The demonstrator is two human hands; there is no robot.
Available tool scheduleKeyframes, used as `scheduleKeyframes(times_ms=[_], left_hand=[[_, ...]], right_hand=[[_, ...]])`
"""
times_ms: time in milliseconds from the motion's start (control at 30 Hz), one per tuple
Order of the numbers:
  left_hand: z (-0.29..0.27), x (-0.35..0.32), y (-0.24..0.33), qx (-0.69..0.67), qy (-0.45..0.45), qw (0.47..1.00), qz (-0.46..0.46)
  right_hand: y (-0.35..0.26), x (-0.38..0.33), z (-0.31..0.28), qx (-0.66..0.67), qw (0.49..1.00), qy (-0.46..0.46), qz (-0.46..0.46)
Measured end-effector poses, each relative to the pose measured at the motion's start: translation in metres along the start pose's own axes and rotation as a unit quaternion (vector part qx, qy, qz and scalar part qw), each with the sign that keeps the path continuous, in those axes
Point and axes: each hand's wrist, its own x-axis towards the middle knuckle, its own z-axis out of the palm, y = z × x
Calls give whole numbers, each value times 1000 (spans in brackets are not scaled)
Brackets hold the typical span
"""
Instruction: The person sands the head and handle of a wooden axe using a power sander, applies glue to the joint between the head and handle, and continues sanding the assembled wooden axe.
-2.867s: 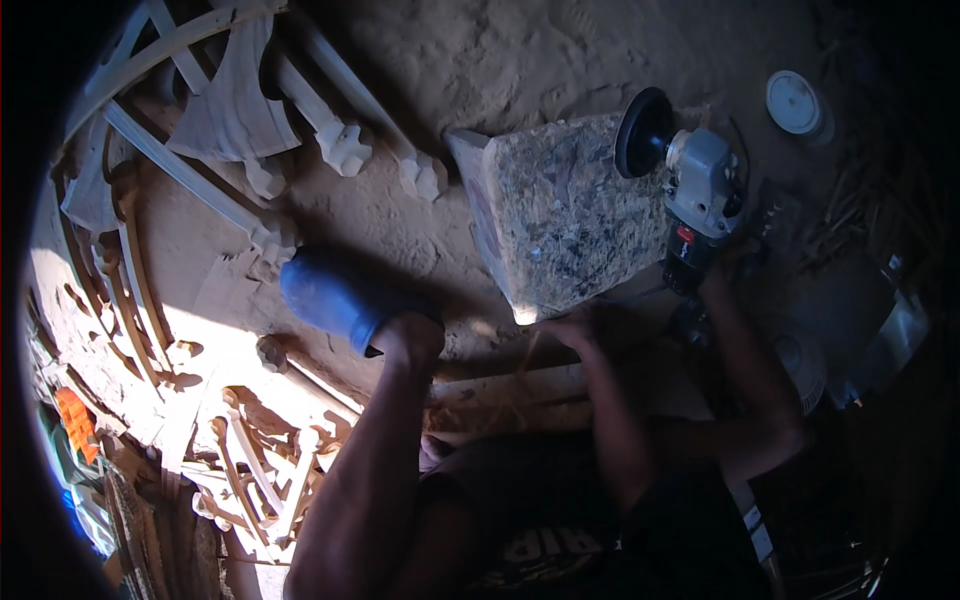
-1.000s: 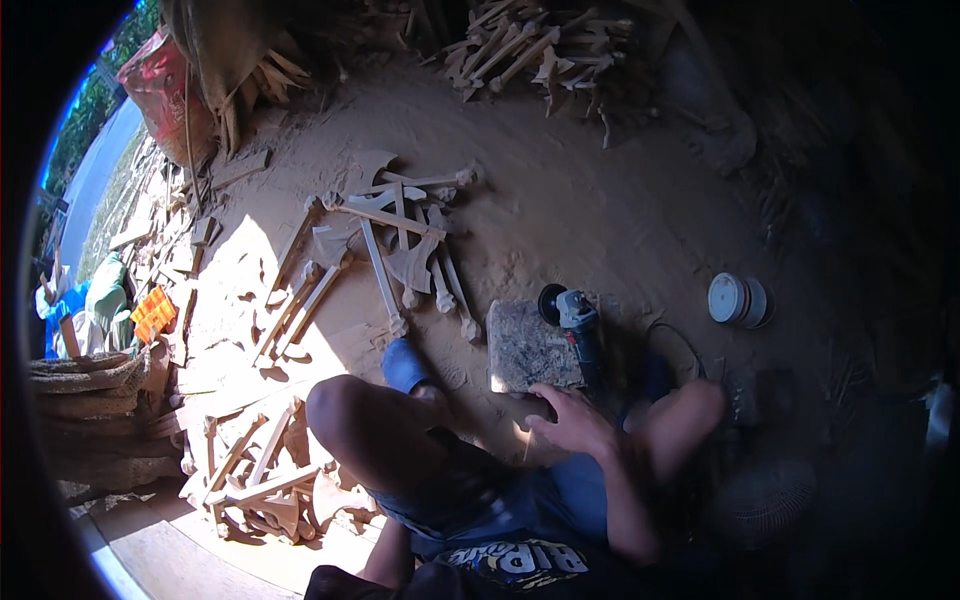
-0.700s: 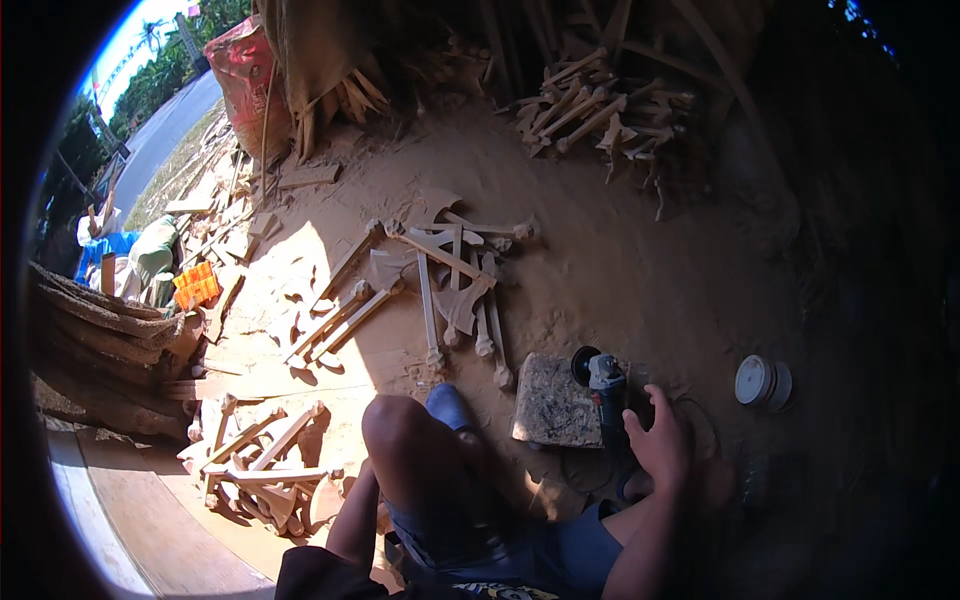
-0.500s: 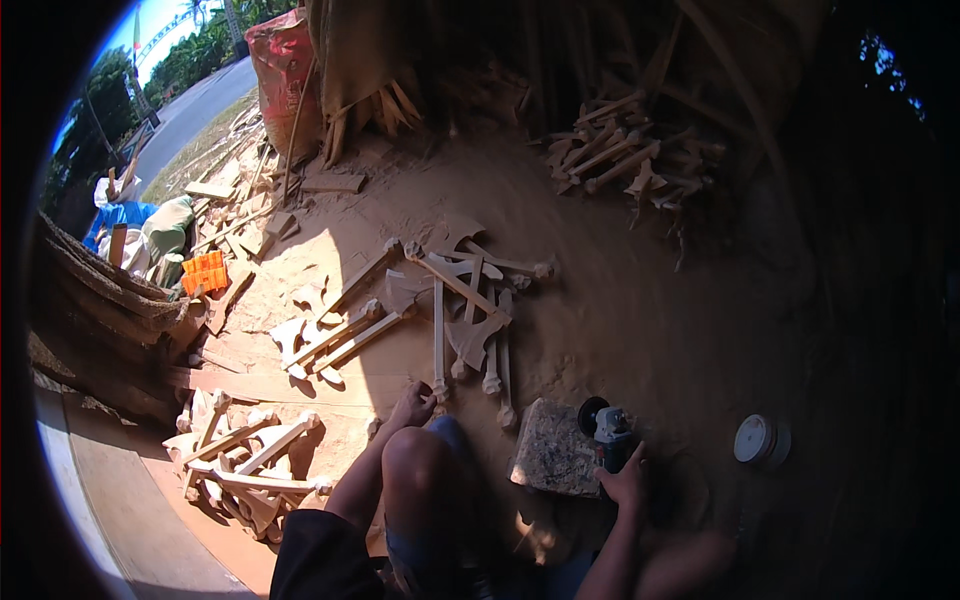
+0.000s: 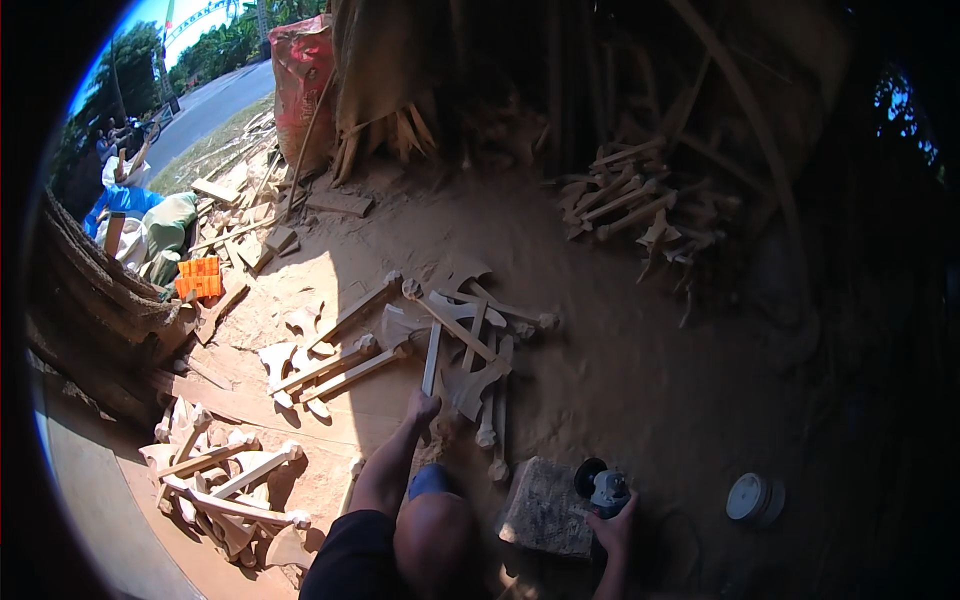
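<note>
My left hand (image 5: 424, 405) is closed round the near end of a carved wooden piece (image 5: 432, 358) with a pale, squared shaft. The hand hides that end, and the shaft points away from me into a loose pile of similar wooden pieces (image 5: 478, 388), which have knobbed ends and broad, blade-like ends. My right hand (image 5: 614, 522) grips an angle grinder (image 5: 606, 488) with a dark round disc. The grinder rests at the right edge of a worn, squared block (image 5: 545, 510). Whether the disc is turning cannot be seen.
Sunlit carved pieces (image 5: 235, 480) are heaped at the lower left, and another heap (image 5: 640, 195) lies in shade at the back. A round white-topped container (image 5: 750, 498) stands at right. Wood scraps (image 5: 270, 245), a red sack (image 5: 300, 85) and an orange block-like stack (image 5: 199, 278) are farther off.
My left hand has moved forward, from beside the wooden piece's knobbed end to a grip on it. The grinder remains in my right hand by the block. The whole view has shifted slightly.
</note>
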Motion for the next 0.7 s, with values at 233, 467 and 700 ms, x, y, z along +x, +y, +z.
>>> scheduleKeyframes(times_ms=[233,467,700], left_hand=[[-139,-98,-7,181,32,983,-13],[-264,-126,71,369,56,924,81],[-254,-104,177,-269,57,929,246]], right_hand=[[-42,-22,-21,231,963,60,125],[-97,-53,-85,320,931,174,37],[-138,-107,-173,392,893,205,-79]])
